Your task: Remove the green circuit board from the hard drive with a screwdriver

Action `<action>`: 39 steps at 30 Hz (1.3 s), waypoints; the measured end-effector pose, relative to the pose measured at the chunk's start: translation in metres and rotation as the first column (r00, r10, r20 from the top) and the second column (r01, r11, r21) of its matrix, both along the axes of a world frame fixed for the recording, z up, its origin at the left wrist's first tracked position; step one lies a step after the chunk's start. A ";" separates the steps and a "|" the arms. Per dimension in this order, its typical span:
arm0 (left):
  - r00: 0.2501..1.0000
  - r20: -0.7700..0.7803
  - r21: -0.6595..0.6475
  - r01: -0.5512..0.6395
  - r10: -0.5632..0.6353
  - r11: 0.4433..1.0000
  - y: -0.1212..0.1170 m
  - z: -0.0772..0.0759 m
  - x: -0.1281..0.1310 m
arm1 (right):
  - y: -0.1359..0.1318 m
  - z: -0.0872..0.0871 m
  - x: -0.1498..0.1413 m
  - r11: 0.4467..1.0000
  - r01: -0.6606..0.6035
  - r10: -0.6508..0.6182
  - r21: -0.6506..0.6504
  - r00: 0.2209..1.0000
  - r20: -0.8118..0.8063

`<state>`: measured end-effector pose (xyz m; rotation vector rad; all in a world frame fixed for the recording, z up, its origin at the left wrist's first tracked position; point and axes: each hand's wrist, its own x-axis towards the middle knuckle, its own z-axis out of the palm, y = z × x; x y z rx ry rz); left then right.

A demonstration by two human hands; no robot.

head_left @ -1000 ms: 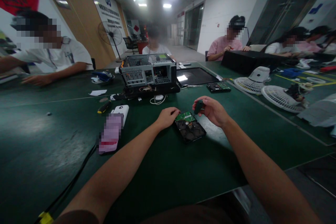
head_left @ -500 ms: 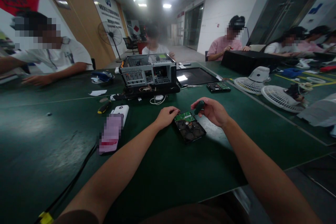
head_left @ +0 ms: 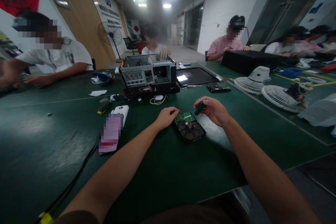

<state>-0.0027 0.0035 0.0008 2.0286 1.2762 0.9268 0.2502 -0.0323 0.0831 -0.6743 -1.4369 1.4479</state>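
A black hard drive [head_left: 189, 127] with a green circuit board at its far end lies flat on the dark green table [head_left: 162, 168]. My left hand [head_left: 167, 116] rests against the drive's far left corner, fingers curled on its edge. My right hand [head_left: 213, 110] hovers just right of the drive's far end, closed round the dark green handle of a small screwdriver [head_left: 200, 107], whose tip points down toward the circuit board.
An open grey computer case [head_left: 148, 71] stands beyond the drive, with a white cable [head_left: 157, 98] in front. A pink item [head_left: 111, 133], a white device [head_left: 121, 111] and a yellow-handled tool [head_left: 104, 107] lie left. A second drive [head_left: 218, 86] and white fans [head_left: 253, 81] lie right. Other people sit around.
My right hand has turned the screwdriver handle slightly above the drive. A person beyond the case has put a hand on its top. My left hand has stayed put.
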 end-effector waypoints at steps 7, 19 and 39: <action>1.000 0.007 0.016 0.004 -0.004 1.000 -0.001 0.000 0.001 | -0.005 0.004 -0.002 0.995 -0.077 0.075 -0.068 0.996 -0.041; 0.999 -0.035 0.049 0.012 -0.011 0.999 -0.002 0.002 0.000 | -0.002 0.002 -0.002 0.988 -0.101 0.094 -0.115 0.993 -0.066; 0.999 -0.043 0.049 0.020 -0.018 0.999 -0.004 0.005 -0.001 | -0.002 0.002 0.001 0.996 -0.072 0.072 -0.046 0.997 -0.001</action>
